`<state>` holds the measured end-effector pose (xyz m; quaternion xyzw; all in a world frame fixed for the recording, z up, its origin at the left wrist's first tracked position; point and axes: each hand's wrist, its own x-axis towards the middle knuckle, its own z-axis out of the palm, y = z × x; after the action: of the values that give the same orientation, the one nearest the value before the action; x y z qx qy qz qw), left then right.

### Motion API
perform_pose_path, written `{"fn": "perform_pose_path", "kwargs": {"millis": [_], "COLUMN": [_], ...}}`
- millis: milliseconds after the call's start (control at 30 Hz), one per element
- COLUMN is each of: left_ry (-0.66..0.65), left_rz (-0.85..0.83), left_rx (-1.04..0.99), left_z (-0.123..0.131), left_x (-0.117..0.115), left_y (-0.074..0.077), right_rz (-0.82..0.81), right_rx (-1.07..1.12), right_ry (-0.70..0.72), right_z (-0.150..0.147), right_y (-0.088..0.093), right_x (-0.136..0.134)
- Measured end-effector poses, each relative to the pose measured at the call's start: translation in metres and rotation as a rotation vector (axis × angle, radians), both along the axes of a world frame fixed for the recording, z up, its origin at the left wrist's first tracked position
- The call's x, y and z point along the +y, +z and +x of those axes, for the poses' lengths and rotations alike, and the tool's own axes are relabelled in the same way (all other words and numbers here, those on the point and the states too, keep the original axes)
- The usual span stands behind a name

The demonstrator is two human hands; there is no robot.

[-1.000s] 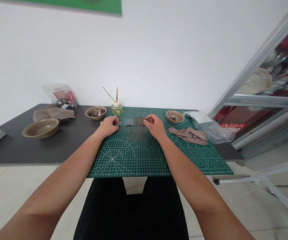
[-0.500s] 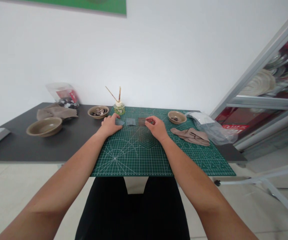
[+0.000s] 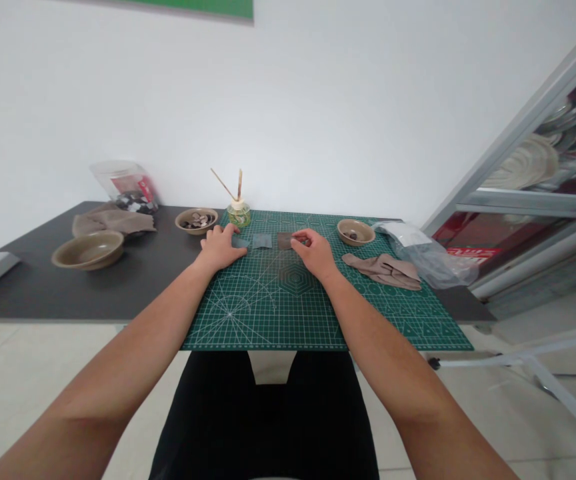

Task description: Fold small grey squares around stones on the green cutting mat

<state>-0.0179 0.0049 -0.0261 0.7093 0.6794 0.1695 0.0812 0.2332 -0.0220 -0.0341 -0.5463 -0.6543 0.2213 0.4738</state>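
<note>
A small grey-blue square point(image 3: 262, 241) lies flat on the green cutting mat point(image 3: 248, 320), between my hands. My left hand point(image 3: 219, 248) rests on the mat to its left, fingers apart, over a second grey-blue piece point(image 3: 240, 243) that is partly hidden. On the other side, my right hand point(image 3: 315, 252) has thumb and fingertips pinched together at the right edge of a brown square point(image 3: 285, 241). Whether these squares are cloth or another thin sheet cannot be made out.
A bowl of dark and light pieces point(image 3: 196, 228) and a reed diffuser point(image 3: 239, 212) stand behind my left hand. Rightward are a small bowl point(image 3: 357, 239), a brown cloth point(image 3: 385, 270) and a plastic bag point(image 3: 418, 250). Far left: a bowl point(image 3: 88, 257), cloth point(image 3: 113, 222) and clear jar point(image 3: 123, 183).
The camera view has shifted very slightly. Both hands stay in nearly the same place and pose, and the squares have not visibly moved on the mat.
</note>
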Motion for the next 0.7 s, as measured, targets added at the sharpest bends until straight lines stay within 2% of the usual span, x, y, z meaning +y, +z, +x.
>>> {"fn": "perform_pose_path", "kwargs": {"millis": [100, 167, 233, 300, 367, 433, 533, 700], "left_ry": [0.039, 0.016, -0.102, -0.318, -0.485, -0.565, -0.588, -0.566], "left_rz": [0.048, 0.193, 0.294, 0.292, 0.218, 0.057, -0.138, -0.244], "left_rx": [-0.041, -0.104, -0.209, -0.331, -0.478, -0.669, -0.901, -1.080], "left_z": [0.002, 0.004, 0.006, 0.007, 0.009, 0.012, 0.014, 0.013], "left_x": [-0.002, -0.005, -0.007, -0.008, -0.008, -0.008, -0.008, -0.007], "left_y": [0.003, 0.006, 0.008, 0.006, 0.003, 0.000, -0.001, -0.001], "right_rz": [0.007, 0.010, 0.011, 0.007, -0.003, -0.015, -0.013, 0.027], "right_rx": [-0.001, 0.009, 0.029, 0.055, 0.076, 0.076, 0.064, -0.008], "right_ry": [0.005, 0.016, 0.035, 0.076, 0.149, 0.223, 0.269, 0.252], "right_z": [0.001, 0.000, -0.002, -0.006, -0.012, -0.020, -0.030, -0.039], "right_y": [0.000, -0.001, -0.003, -0.005, -0.006, -0.005, 0.001, 0.012], "right_x": [0.000, 0.001, 0.001, -0.001, -0.003, -0.006, -0.011, -0.014]}}
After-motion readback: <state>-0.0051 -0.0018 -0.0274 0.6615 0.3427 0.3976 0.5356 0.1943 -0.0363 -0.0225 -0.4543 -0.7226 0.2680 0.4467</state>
